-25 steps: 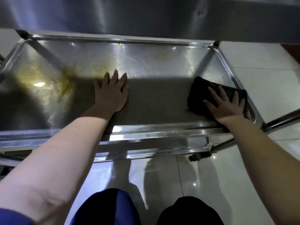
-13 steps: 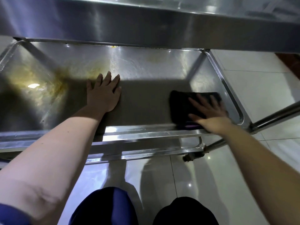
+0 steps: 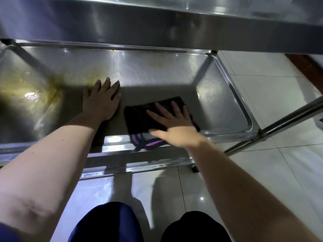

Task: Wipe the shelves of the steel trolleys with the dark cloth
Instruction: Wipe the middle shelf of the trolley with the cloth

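A steel trolley's lower shelf (image 3: 157, 74) fills the middle of the head view, a shallow tray with raised rims. The dark cloth (image 3: 139, 119), with purple stripes on its near edge, lies on the shelf close to the front rim. My right hand (image 3: 173, 124) presses flat on the cloth with fingers spread. Just left of the cloth, my left hand (image 3: 101, 100) rests palm down on the bare shelf, fingers straight. Yellowish-brown stains (image 3: 35, 95) cover the shelf's left part.
The trolley's upper shelf (image 3: 157, 23) overhangs the far side of the lower one. A steel leg bar (image 3: 279, 126) runs diagonally at the right. White glossy floor tiles (image 3: 271, 95) lie to the right and below. My knees show at the bottom.
My right hand has slid the cloth leftward along the shelf from the right end toward the middle. My left hand has stayed planted in the same spot.
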### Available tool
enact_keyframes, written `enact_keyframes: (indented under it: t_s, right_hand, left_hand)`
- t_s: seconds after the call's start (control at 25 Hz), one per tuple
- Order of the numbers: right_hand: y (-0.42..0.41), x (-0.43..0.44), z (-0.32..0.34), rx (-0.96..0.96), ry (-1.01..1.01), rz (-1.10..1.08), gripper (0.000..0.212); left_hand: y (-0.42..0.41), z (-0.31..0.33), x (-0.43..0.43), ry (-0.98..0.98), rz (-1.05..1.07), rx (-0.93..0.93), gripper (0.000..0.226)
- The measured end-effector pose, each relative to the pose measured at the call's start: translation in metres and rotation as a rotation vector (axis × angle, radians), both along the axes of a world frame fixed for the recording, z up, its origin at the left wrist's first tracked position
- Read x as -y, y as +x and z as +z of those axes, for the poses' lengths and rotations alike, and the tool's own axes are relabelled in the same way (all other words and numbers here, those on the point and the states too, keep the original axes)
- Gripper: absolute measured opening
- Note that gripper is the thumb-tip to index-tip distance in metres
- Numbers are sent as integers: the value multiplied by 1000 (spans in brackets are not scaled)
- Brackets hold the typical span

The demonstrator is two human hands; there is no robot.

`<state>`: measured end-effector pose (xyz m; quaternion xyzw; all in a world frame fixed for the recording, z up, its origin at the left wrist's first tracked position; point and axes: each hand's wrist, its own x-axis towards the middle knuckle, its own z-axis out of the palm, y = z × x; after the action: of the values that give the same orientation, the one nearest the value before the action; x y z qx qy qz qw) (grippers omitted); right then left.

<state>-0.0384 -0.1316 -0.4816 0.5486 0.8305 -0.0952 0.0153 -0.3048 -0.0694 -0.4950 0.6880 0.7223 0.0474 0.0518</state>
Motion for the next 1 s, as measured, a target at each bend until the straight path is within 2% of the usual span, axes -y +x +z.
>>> enact_keyframes:
  t_s: [0.16,0.24,0.36,0.52,0.72,0.84,1.0]
  right_hand:
    - [142,-10,13,80,-97,-305,67]
    - [174,-10,16,63,-162,-360,66]
    - [170,-30,2,71,-114,-297,62]
    - [141,-105,-9,76,21,-288,63]
    - [125,-194,-4,107,-58,-415,68]
    - [122,-202,-5,75,-77,-474,71]
    - [128,-149,-5,50,-48,-403,63]
  left_hand:
    - [3,0,-3,-10,2,-7,54]
    - [6,-2,-3,-11,1,-30,54]
    - [7,-6,-5,6,5,-63,53]
    - [6,-8,-7,22,-1,-93,52]
    - [7,-7,-10,29,5,-81,52]
    - [12,-7,-13,40,9,-80,52]
    - [14,-8,-16,12,16,-58,53]
